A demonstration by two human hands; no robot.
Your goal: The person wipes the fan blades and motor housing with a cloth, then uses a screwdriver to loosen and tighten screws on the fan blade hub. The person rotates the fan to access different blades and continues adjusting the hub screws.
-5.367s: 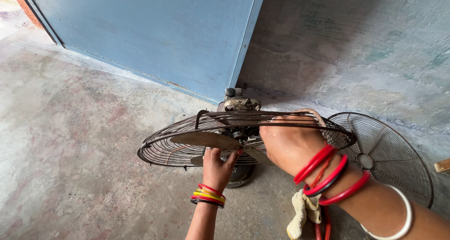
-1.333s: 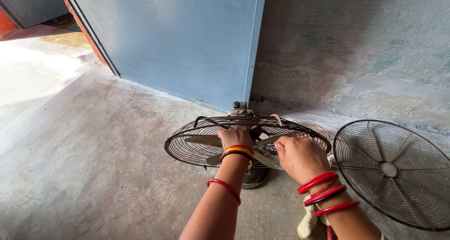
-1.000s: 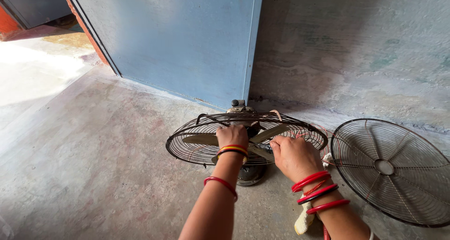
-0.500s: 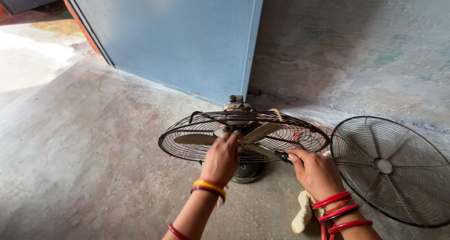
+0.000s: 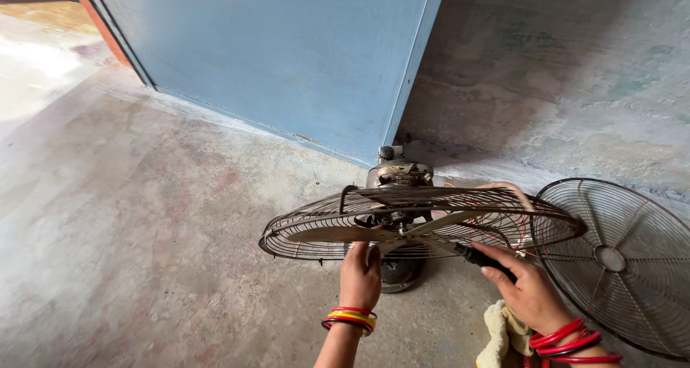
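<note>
Floor: I see bare concrete, stained, running left and near.
Door: blue panel, far left of centre, meeting a grey wall.
Fan: centre, tilted so its wire cage lies nearly flat, blades exposed, motor housing at the far side.
Left hand: just near of the fan, fingers curled up around the near edge of the cage, grasping it.
Right hand: right of the left hand, closed on a dark-handled tool poking into the cage.
Cloth: pale, on the floor under my right wrist.
Loose grille: round, far right, just beside the fan.
</note>
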